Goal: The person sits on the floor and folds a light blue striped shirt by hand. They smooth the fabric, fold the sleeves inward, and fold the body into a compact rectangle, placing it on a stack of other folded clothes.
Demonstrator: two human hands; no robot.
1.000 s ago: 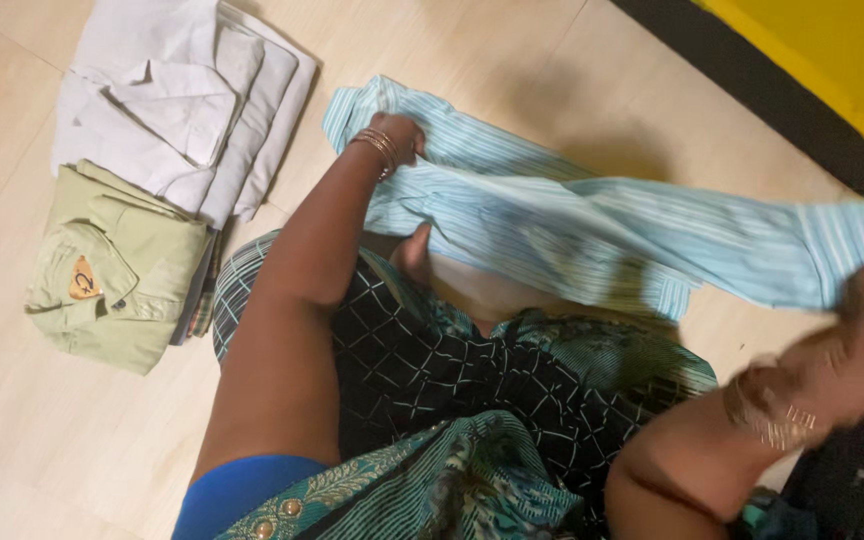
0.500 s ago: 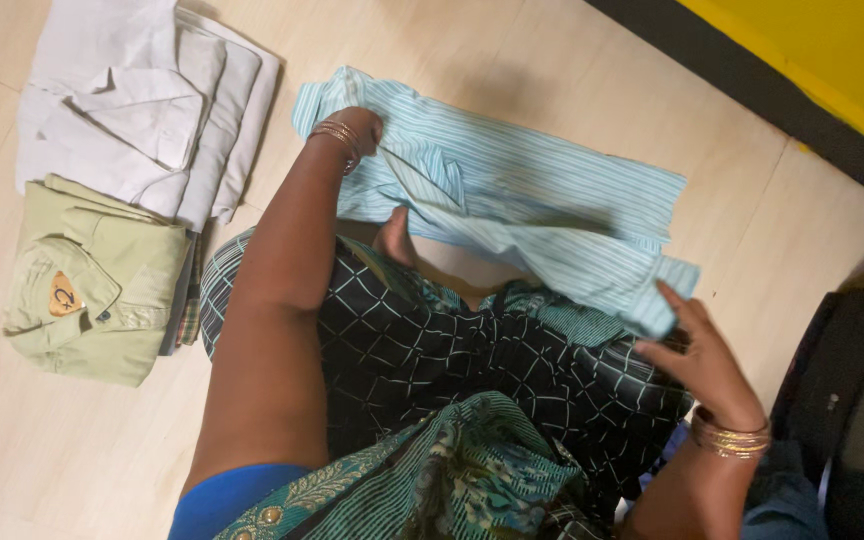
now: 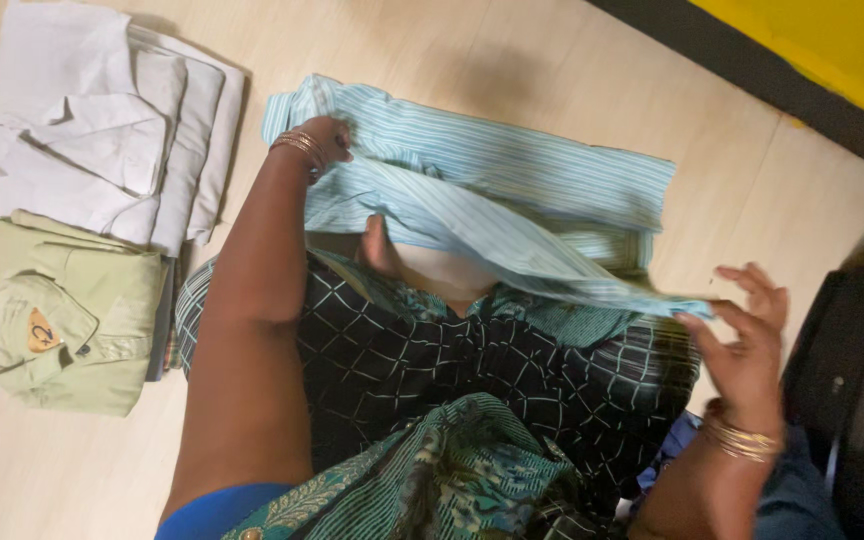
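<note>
Head camera looks down on a person seated on a pale tiled floor [image 3: 572, 60] with a light blue striped shirt [image 3: 512, 175] spread in front of the knees. At the shirt's far left end, by its collar, the left hand [image 3: 322, 140] is closed on the cloth, fingers curled into the fabric, gold bangles at the wrist. At the shirt's near right corner, the right hand [image 3: 747, 345] pinches the lifted edge between thumb and forefinger, while the other fingers are spread open and apart. A fold of the shirt runs raised between the two hands; the rest lies flat on the floor. Left of the shirt lies a folded white shirt [image 3: 92, 130], and nearer the person than that, touching it, a folded pale green shirt [image 3: 72, 320].
</note>
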